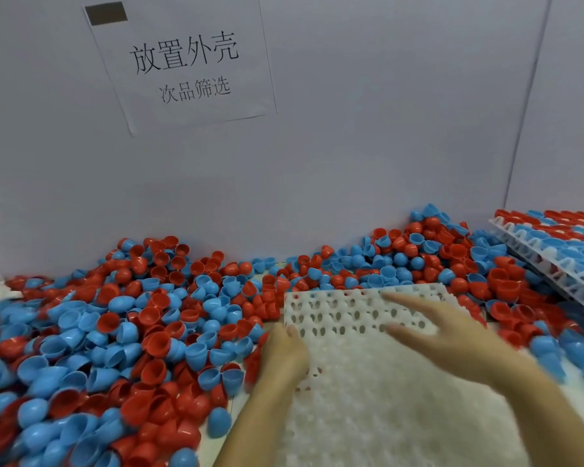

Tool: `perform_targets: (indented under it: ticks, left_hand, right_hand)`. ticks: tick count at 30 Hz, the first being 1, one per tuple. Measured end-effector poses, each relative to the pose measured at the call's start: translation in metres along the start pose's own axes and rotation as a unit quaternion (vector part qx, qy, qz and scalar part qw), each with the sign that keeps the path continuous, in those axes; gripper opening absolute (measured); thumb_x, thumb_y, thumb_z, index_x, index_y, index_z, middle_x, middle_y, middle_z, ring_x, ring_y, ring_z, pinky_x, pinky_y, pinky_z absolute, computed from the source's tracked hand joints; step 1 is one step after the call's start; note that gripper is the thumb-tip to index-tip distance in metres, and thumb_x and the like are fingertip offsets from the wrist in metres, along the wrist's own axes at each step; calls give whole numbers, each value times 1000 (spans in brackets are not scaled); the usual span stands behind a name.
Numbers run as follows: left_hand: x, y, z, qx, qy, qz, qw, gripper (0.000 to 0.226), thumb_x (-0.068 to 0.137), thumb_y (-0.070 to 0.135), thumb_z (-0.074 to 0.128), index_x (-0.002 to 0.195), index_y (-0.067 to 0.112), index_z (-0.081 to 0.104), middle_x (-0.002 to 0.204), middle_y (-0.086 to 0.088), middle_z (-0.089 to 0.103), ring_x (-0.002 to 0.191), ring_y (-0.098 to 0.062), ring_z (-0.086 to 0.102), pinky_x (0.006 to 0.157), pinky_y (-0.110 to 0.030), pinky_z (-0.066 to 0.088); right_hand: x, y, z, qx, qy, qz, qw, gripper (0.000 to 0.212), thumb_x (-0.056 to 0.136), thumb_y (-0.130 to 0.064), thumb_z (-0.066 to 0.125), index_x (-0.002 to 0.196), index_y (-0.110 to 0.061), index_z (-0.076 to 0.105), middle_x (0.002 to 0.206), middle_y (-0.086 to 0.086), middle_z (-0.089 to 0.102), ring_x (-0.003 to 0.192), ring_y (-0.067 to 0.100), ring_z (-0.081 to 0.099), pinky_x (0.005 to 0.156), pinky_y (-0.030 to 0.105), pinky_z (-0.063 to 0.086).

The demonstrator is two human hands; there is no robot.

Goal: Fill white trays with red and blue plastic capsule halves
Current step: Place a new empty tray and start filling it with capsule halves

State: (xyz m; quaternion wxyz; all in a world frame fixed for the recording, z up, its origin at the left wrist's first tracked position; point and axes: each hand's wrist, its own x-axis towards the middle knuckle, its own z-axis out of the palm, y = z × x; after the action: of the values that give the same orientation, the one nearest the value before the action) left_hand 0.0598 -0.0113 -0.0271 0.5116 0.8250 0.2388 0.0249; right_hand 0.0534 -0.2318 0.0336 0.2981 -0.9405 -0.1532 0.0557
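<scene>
Item: empty tray [344, 318], white, perforated with rows of round cells, lying nearest the viewer at centre, its near part blurred, none of the visible cells filled. Left hand [285, 352]: at the tray's left edge, fingers curled over the rim, apparently gripping it. Right hand [432, 326]: flat on the tray's top, fingers straight and spread, pressing, holding nothing. Halves [122, 332]: red and blue, loose, heaped to the left, beyond and to the right of the tray, many touching its edges, some rim up, some dome up. Filled trays [560, 251]: a tilted stack at far right, cells holding red and blue halves in rows. Sign [182, 65]: a paper sheet with printed characters on the grey wall behind. Step in hand, as judged: seating the empty tray level before loading. Advice: keep the palm flat to steady it, push crowding halves clear of the rim so none wedge beneath, and square it before feeding cells one half each.
</scene>
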Motion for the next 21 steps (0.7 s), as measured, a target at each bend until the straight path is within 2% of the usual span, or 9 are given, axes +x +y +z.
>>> perform_targets:
  ticks: [2,4,6,9,13,15,17,19,21]
  left_hand:
    - [-3,-1,1,26,22,23,999,43,109,29,30,146,11,40,144,-12,52,129,-31,52,108,-46,44]
    - [-3,-5,-10,61,52,47,996,37,108,28,32,137,10,47,133,-12,59,120,-29,57,102,-43,48]
    - [-1,-11,-23,104,93,64,988,30,106,22,37,129,9,53,124,-12,63,112,-29,60,97,-41,50]
    - [-1,-14,-40,129,130,83,979,24,103,18,46,121,13,60,114,-7,63,99,-27,64,86,-41,55]
    - [0,-1,-52,161,193,147,957,10,96,19,59,102,19,67,87,2,64,75,-9,57,58,-23,46]
    - [7,12,-60,181,215,172,944,14,94,24,63,107,21,62,92,2,60,87,-15,59,65,-27,50]
    - [27,25,-67,266,208,165,927,36,92,35,64,125,25,54,121,-5,54,118,-28,51,87,-41,53]
    - [51,40,-75,336,171,140,916,53,92,47,60,140,30,44,142,-9,40,132,-36,36,98,-52,48]
    - [78,53,-79,354,122,112,920,61,92,59,55,146,36,38,151,-10,32,138,-40,28,104,-60,41]
  right_hand:
    - [13,-8,34,-12,-10,-19,1000,68,82,-74,46,144,-55,30,159,-23,25,145,2,22,122,42,18]
    - [20,-6,51,-56,-5,15,998,63,89,-68,51,147,-54,29,163,-19,17,152,10,6,121,49,6]
    - [22,-1,57,-87,-3,42,995,60,92,-62,52,147,-51,31,164,-15,17,153,13,1,119,50,1]
    - [23,-5,61,-77,-1,45,996,55,93,-62,53,144,-49,37,163,-15,21,153,12,8,119,50,1]
    - [21,-5,56,-54,34,44,997,54,89,-62,59,140,-50,42,157,-19,32,147,7,23,117,46,8]
    - [21,-5,58,-50,39,40,997,52,89,-62,59,138,-50,44,156,-19,34,146,7,24,117,46,8]
    - [21,-4,60,-51,43,39,997,50,90,-61,59,137,-49,45,155,-18,35,146,6,24,116,47,7]
    - [22,-4,60,-46,46,42,997,49,90,-63,56,136,-49,46,154,-19,36,146,6,24,116,47,7]
    - [23,-4,61,-35,54,39,997,48,90,-66,53,135,-48,48,152,-21,39,145,5,25,116,47,7]
